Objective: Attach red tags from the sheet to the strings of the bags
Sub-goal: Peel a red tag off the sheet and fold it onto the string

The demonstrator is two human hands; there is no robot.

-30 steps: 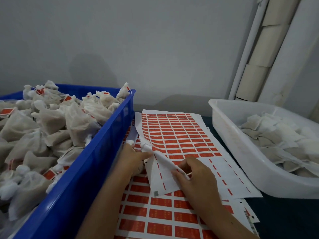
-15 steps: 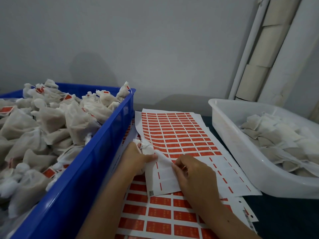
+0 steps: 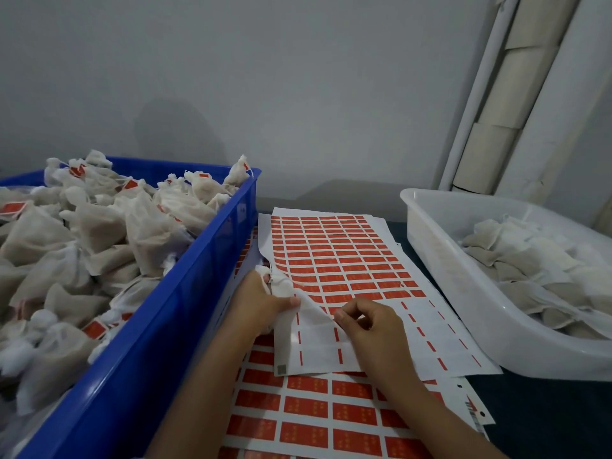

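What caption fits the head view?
Left hand holds a bag over the tag sheet; right hand pinches at a tag.

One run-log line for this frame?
left hand: holds bag | right hand: pinching at tag sheet | tag: not visibly attached

No words or numbers can be read. The red tags (image 3: 356,412) on the sheets carry small yellowish marks, too blurred to make out. A small grey square code (image 3: 281,369) is printed at the near left corner of the top sheet (image 3: 318,354). A barcode (image 3: 472,410) stands at the near right edge of a lower sheet; its digits cannot be read.
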